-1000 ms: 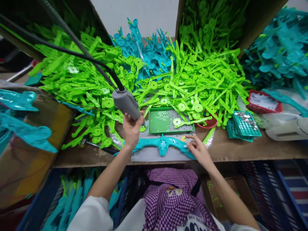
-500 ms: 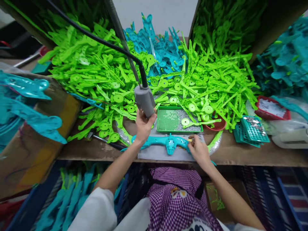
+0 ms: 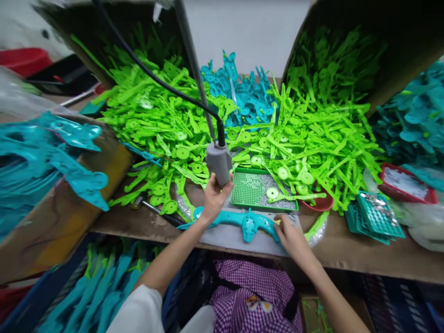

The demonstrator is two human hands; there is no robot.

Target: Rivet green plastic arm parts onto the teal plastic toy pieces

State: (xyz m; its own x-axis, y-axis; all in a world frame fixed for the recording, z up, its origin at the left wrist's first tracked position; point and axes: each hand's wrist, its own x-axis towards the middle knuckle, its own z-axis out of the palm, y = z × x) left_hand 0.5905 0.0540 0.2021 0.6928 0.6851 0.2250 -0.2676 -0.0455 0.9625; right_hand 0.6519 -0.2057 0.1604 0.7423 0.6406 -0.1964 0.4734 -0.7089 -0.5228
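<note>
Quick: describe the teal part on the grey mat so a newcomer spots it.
On the brown bench, find the green tray. In front of it, across the grey mat, lies a winged teal part with a projecting middle. Unlike the heaped teal pieces, it lies singly.

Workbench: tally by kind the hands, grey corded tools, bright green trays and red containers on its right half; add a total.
Left hand and right hand: 2 hands
Grey corded tool: 1
Bright green tray: 1
Red bowl and red basket: 2 containers
Total: 6

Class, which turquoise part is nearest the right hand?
The curved turquoise part on the grey cloth, in front of the green perforated tray; the others lie farther off.
</note>
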